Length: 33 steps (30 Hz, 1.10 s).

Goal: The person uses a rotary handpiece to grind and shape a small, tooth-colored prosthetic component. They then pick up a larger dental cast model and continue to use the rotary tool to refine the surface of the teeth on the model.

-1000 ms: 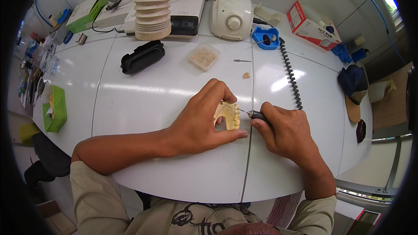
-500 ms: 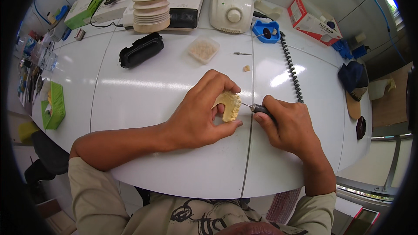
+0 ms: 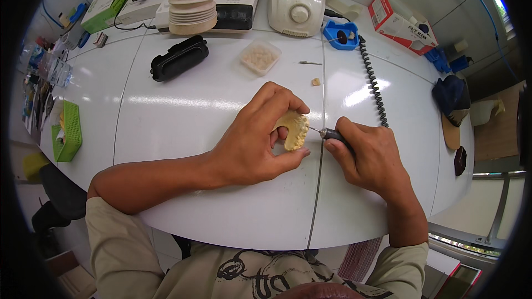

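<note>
A yellowish plaster dental cast (image 3: 297, 131), curved like a horseshoe with a row of teeth, is gripped in my left hand (image 3: 249, 135). My fingers wrap over its far side and the thumb steadies the near end. My right hand (image 3: 370, 152) is closed round a dark rotary handpiece (image 3: 332, 134). Its thin metal bur points left and meets the teeth on the cast's outer side, or comes very close; which of the two I cannot tell. Both hands are above the white table (image 3: 183, 138).
Beyond my hands lie a small tan piece (image 3: 316, 82), a loose bur (image 3: 310, 63), a clear tub (image 3: 260, 57) and a black case (image 3: 179, 58). A coiled cord (image 3: 373, 86) runs near a blue tray (image 3: 341, 36) and white control unit (image 3: 296, 5). A ribbed hose (image 3: 192, 0) hangs at the back.
The whole view has shifted very slightly. My hands, the cast and the handpiece keep nearly the same pose, with both grips unchanged.
</note>
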Tool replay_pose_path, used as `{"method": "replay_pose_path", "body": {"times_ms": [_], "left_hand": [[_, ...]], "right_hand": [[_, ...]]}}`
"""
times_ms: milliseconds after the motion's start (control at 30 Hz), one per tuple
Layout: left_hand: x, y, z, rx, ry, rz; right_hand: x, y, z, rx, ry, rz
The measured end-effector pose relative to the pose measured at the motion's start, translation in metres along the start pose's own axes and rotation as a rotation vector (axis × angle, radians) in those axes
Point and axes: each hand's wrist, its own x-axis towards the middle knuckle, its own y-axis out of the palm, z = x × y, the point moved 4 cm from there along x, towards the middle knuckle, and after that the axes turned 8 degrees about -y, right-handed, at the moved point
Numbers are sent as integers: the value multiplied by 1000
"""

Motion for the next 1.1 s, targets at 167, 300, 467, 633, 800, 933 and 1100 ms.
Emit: {"method": "replay_pose_path", "body": {"times_ms": [167, 300, 467, 633, 800, 933, 1100], "left_hand": [[0, 0, 0, -14, -15, 2], [0, 1, 0, -13, -11, 7], [0, 1, 0, -2, -1, 8], [1, 1, 0, 3, 5, 9], [1, 1, 0, 12, 16, 1], [1, 1, 1, 7, 9, -7], [-1, 2, 2, -2, 13, 4]], "right_hand": [[0, 0, 0, -1, 6, 2], [0, 0, 0, 0, 5, 3], [0, 1, -1, 6, 10, 8], [0, 1, 0, 2, 13, 22], [1, -1, 1, 6, 12, 18], [1, -2, 0, 15, 18, 21], [-2, 1, 0, -6, 8, 13]]}}
